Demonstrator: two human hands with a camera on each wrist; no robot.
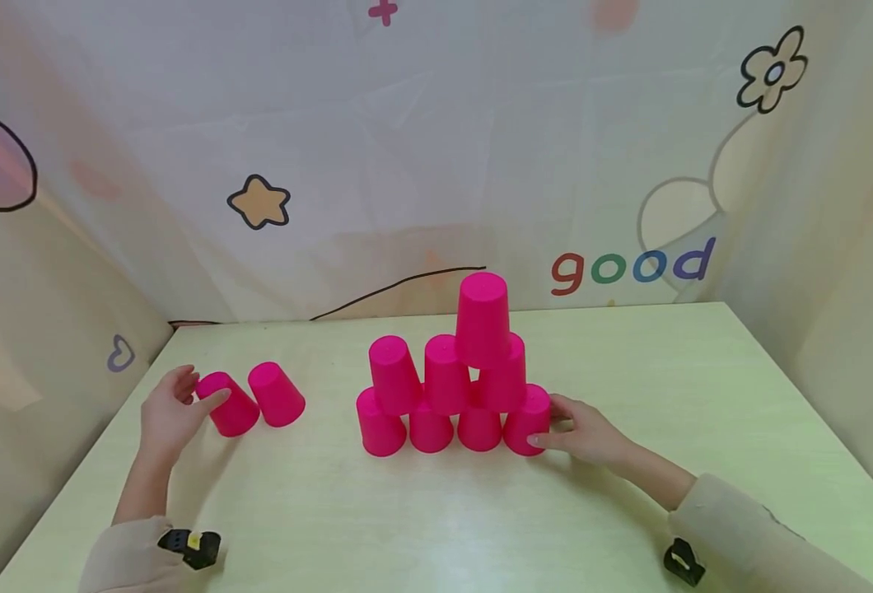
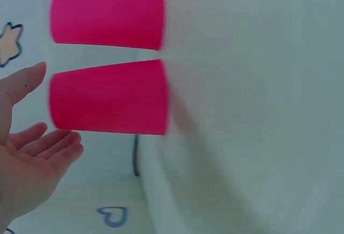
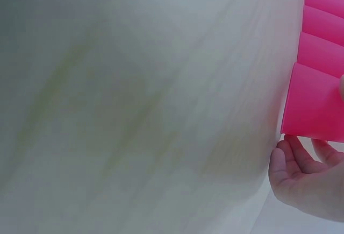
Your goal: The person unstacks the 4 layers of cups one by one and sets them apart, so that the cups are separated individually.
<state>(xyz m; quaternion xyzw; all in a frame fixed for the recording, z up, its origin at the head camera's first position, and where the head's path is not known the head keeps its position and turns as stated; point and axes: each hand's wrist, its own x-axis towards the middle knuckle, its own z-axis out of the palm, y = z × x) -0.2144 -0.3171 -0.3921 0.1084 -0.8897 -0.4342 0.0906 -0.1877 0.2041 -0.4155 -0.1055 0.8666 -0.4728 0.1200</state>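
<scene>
At the left of the table in the head view, a pink plastic cup [image 1: 235,410] stands upside down. My left hand [image 1: 173,413] is around its upper part, thumb and fingers spread; the left wrist view shows a gap between the thumb and that cup [image 2: 110,98]. A second inverted cup [image 1: 277,395] stands just to its right. Mid-table rises a stack of the same inverted cups: a bottom row [image 1: 431,432], three cups [image 1: 447,379] above it, and a single top cup [image 1: 483,321] on the right side. My right hand [image 1: 585,430] holds the rightmost bottom cup [image 1: 527,416], thumb in front.
The pale table [image 1: 422,527] ends at a printed fabric backdrop [image 1: 407,148], with side curtains left and right. A black device [image 1: 192,548] sits on the left sleeve and another [image 1: 683,562] on the right sleeve.
</scene>
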